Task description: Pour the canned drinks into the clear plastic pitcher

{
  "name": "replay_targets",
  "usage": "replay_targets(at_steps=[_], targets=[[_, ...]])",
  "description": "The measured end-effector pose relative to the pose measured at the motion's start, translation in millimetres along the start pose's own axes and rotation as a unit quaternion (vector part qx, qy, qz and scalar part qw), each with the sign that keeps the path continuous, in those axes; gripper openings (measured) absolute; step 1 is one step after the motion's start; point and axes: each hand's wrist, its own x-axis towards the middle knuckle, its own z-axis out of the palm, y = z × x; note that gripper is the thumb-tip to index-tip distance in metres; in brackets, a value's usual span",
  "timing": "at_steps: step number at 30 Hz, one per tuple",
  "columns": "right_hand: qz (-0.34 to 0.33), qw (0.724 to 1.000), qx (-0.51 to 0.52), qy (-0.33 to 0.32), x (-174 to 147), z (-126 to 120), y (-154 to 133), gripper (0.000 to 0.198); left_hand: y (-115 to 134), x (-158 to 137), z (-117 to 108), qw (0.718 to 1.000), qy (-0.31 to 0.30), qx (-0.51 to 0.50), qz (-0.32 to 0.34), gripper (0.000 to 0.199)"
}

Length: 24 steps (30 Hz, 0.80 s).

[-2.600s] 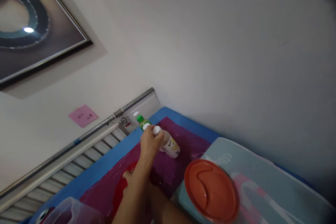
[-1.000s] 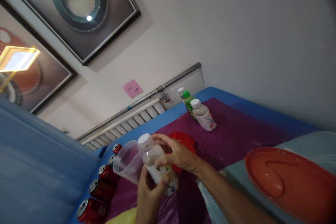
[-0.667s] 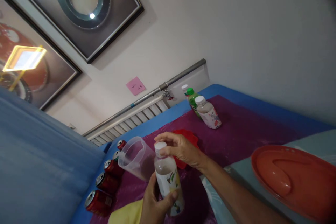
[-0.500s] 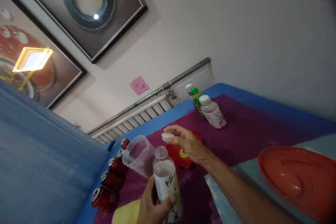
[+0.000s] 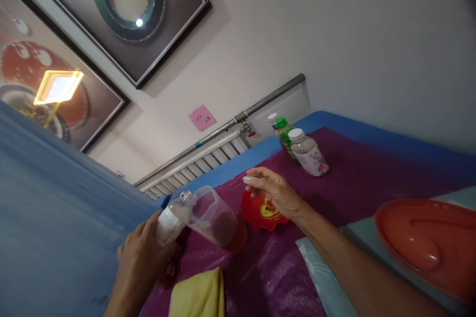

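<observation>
Left hand (image 5: pixel 138 261) tipping bottle (image 5: pixel 171 217) over jug (image 5: pixel 211 215) rim, right hand (image 5: pixel 274 193) pinching cap (image 5: pixel 248 179) apart.

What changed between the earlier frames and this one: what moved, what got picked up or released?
The left hand has tipped the bottle from upright so its mouth meets the clear jug. The right hand, which had unscrewed the white cap, has carried it off to the right. The far bottles and orange plate stayed put.
</observation>
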Motion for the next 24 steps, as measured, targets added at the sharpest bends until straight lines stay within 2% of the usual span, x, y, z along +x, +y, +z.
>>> replay_targets(at_steps=[2,5,12,17,20,24], targets=[[0.003,1.000,-0.002,0.005,0.3,-1.2,-1.6,0.038,3.5,6.6,-1.1,0.997,0.004,0.073,0.007,0.058],[0.003,1.000,-0.005,0.007,0.4,-2.3,-3.2,0.036,6.0,12.1,-4.0,0.988,0.026,0.143,0.058,0.056],[0.008,1.000,-0.015,0.006,1.1,-2.7,-2.2,0.036,25.6,25.3,-22.8,0.962,0.033,0.252,0.098,0.058],[0.019,1.000,-0.019,0.007,2.4,-3.8,-0.5,0.039,42.1,33.0,-34.8,0.949,0.016,0.283,0.134,0.060],[0.017,1.000,-0.021,0.007,3.2,-4.9,1.0,0.039,42.3,31.2,-35.8,0.953,0.016,0.277,0.118,0.059],[0.018,1.000,-0.023,0.010,3.4,-5.8,3.1,0.037,36.2,21.2,-30.7,0.962,0.059,0.251,0.090,0.057]])
